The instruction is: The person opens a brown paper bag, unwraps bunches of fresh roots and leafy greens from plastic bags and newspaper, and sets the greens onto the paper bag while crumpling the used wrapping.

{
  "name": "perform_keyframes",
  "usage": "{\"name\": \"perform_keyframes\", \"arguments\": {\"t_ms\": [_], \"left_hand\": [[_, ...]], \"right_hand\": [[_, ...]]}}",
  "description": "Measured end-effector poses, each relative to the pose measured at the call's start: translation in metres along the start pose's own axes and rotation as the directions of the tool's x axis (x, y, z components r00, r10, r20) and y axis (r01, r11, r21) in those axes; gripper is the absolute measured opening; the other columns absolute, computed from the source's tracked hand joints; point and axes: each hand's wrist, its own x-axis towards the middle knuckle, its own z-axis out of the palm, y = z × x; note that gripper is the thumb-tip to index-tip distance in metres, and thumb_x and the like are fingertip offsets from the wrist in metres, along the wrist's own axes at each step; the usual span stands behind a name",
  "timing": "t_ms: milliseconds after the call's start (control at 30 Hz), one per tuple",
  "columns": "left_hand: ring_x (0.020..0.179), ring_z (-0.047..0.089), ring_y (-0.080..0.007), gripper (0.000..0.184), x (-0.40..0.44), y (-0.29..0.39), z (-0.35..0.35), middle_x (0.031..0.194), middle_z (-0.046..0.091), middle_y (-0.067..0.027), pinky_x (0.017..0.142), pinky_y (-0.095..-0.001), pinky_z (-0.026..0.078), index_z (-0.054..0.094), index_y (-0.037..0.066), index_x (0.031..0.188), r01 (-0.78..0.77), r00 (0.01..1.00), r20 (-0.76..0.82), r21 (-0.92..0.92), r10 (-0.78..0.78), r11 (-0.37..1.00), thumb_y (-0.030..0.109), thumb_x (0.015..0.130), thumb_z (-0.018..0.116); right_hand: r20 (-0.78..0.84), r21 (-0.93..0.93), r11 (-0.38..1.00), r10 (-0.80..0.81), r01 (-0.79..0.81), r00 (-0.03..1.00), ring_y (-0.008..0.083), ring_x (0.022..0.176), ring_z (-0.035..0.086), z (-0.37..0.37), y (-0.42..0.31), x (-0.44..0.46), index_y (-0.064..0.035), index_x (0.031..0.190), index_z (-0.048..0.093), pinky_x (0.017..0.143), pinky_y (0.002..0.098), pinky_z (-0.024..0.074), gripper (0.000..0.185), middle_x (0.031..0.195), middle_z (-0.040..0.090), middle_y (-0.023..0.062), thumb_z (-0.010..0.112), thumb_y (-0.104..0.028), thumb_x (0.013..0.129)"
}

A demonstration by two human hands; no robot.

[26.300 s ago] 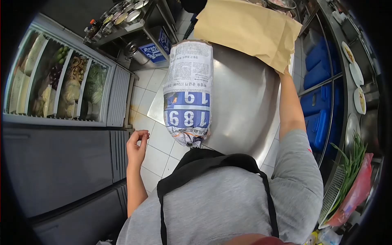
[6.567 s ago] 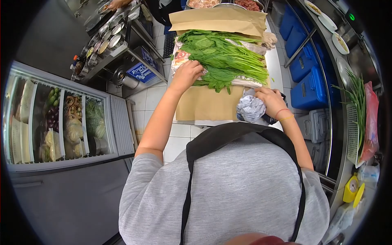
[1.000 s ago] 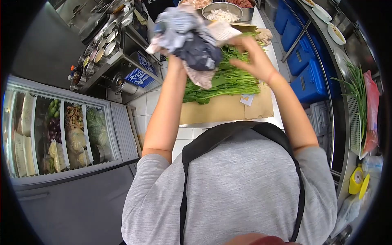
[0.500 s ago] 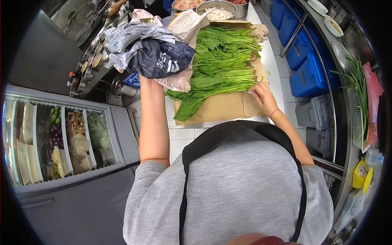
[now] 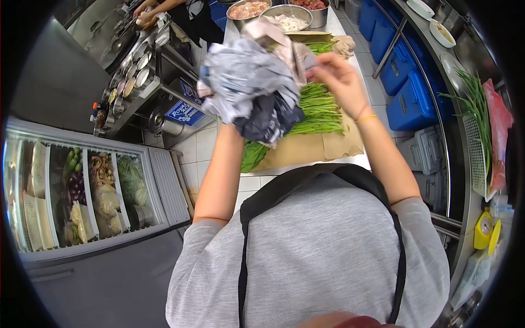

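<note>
A large bundle of crumpled newspaper (image 5: 246, 76), grey, pinkish and dark, rises on my left forearm above the table. It hides my left hand, which holds it from beneath; only the wrist shows. My right hand (image 5: 342, 79), with a yellow band at the wrist, is at the bundle's right edge. Its thumb and fingers are pinched together, but whatever is between them is blurred. Under both hands lie long leafy greens (image 5: 317, 112), stems pointing right, on a sheet of brown paper (image 5: 306, 146). The bundle covers part of the greens.
Metal bowls of pale meat (image 5: 249, 10), white pieces (image 5: 287, 22) and red meat (image 5: 309, 4) stand at the table's far end, near a beige cloth (image 5: 343, 47). Blue bins (image 5: 413, 101) line the right. A glass-topped fridge (image 5: 98, 191) is left. Another person's hands (image 5: 147, 13) work far left.
My left hand has carried the newspaper bundle rightward over the greens. My right hand has risen from the table's near right side to the bundle's edge. Another person has come into view.
</note>
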Motion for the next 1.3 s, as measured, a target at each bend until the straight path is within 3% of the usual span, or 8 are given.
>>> {"name": "perform_keyframes", "arguments": {"t_ms": [33, 100, 300, 367, 467, 733, 1000, 1300], "left_hand": [[0.122, 0.04, -0.0233, 0.048, -0.01, -0.008, 0.017, 0.135, 0.039, -0.0083, 0.101, -0.0366, 0.037, 0.03, 0.009, 0.136, 0.026, 0.999, -0.033, 0.029, -0.025, 0.999, 0.026, 0.093, 0.044], [0.117, 0.043, -0.0212, 0.044, -0.013, -0.016, 0.022, 0.129, 0.043, -0.0088, 0.098, -0.0318, 0.038, 0.033, 0.009, 0.133, -0.174, 0.983, 0.102, 0.762, 0.15, 0.624, 0.025, 0.094, 0.044], [0.107, 0.049, -0.0201, 0.04, -0.035, 0.006, 0.029, 0.12, 0.048, -0.0096, 0.094, -0.0291, 0.041, 0.038, 0.006, 0.129, 0.048, 0.999, -0.033, 0.271, -0.041, 0.961, 0.023, 0.093, 0.042], [0.107, 0.049, -0.02, 0.04, -0.039, 0.022, 0.039, 0.119, 0.048, -0.0094, 0.094, -0.0293, 0.041, 0.038, 0.006, 0.128, 0.036, 0.998, -0.051, 0.199, -0.026, 0.979, 0.024, 0.093, 0.042], [0.107, 0.049, -0.0199, 0.039, -0.039, 0.044, 0.044, 0.119, 0.048, -0.0092, 0.094, -0.0295, 0.041, 0.038, 0.006, 0.128, 0.02, 1.0, -0.019, 0.26, -0.016, 0.965, 0.024, 0.093, 0.042], [0.106, 0.05, -0.0197, 0.038, -0.054, 0.063, 0.063, 0.117, 0.049, -0.0087, 0.094, -0.03, 0.042, 0.039, 0.006, 0.126, 0.035, 0.998, 0.033, 0.472, -0.057, 0.881, 0.026, 0.094, 0.042], [0.105, 0.051, -0.0194, 0.037, -0.072, 0.067, 0.046, 0.115, 0.05, -0.0081, 0.093, -0.0305, 0.042, 0.04, 0.007, 0.125, -0.045, 0.994, -0.079, 0.318, 0.073, 0.947, 0.027, 0.094, 0.042], [0.103, 0.051, -0.0192, 0.036, -0.075, 0.057, 0.036, 0.113, 0.051, -0.0074, 0.093, -0.0311, 0.043, 0.042, 0.007, 0.123, -0.131, 0.979, -0.135, 0.158, 0.153, 0.979, 0.028, 0.094, 0.042]], "right_hand": [[0.052, -0.029, 0.999, -0.013, 0.015, 0.999, 0.0071, 0.088, 0.053, 0.013, 0.008, 0.002, -0.0017, 0.1, 0.055, 0.077, 0.0211, 0.0432, 0.013, 0.095, 0.057, 0.0, 0.051, -0.003, 0.088], [0.105, 0.015, 0.998, -0.054, 0.053, 0.993, 0.0042, 0.091, 0.048, 0.031, 0.033, 0.004, -0.002, 0.106, 0.055, 0.083, 0.0187, 0.0378, 0.022, 0.098, 0.056, -0.0026, 0.045, 0.002, 0.087], [0.264, -0.107, 0.992, 0.096, -0.07, 0.96, 0.008, 0.088, 0.056, 0.014, 0.034, -0.011, -0.0025, 0.106, 0.057, 0.079, 0.0233, 0.0457, 0.018, 0.093, 0.06, 0.001, 0.055, -0.006, 0.088], [-0.026, -0.176, 0.962, 0.205, -0.207, 0.978, 0.0091, 0.076, 0.058, -0.026, 0.06, -0.009, -0.0037, 0.097, 0.06, 0.069, 0.0233, 0.0488, 0.015, 0.085, 0.061, 0.0006, 0.062, -0.011, 0.084], [-0.371, -0.686, 0.661, 0.041, -0.304, 0.928, 0.012, 0.071, 0.059, -0.117, 0.119, -0.013, -0.0066, 0.085, 0.063, 0.067, 0.0253, 0.0488, 0.01, 0.081, 0.063, 0.0041, 0.067, -0.008, 0.076], [-0.542, -0.802, 0.175, 0.189, -0.571, 0.819, 0.0185, 0.095, 0.055, -0.135, 0.138, 0.015, -0.0199, 0.094, 0.061, 0.083, 0.0444, 0.0355, 0.027, 0.093, 0.056, -0.0007, 0.067, -0.038, 0.075], [-0.235, -0.779, 0.537, 0.229, -0.324, 0.944, 0.0192, 0.08, 0.058, -0.199, 0.144, -0.01, -0.0137, 0.084, 0.06, 0.069, 0.031, 0.0437, 0.011, 0.085, 0.058, 0.0019, 0.066, -0.019, 0.076], [-0.233, -0.861, 0.437, 0.111, -0.259, 0.966, 0.0272, 0.078, 0.055, -0.156, 0.119, -0.072, -0.0068, 0.089, 0.058, 0.072, 0.0339, 0.0456, 0.012, 0.088, 0.052, 0.0097, 0.062, -0.011, 0.079]]}}
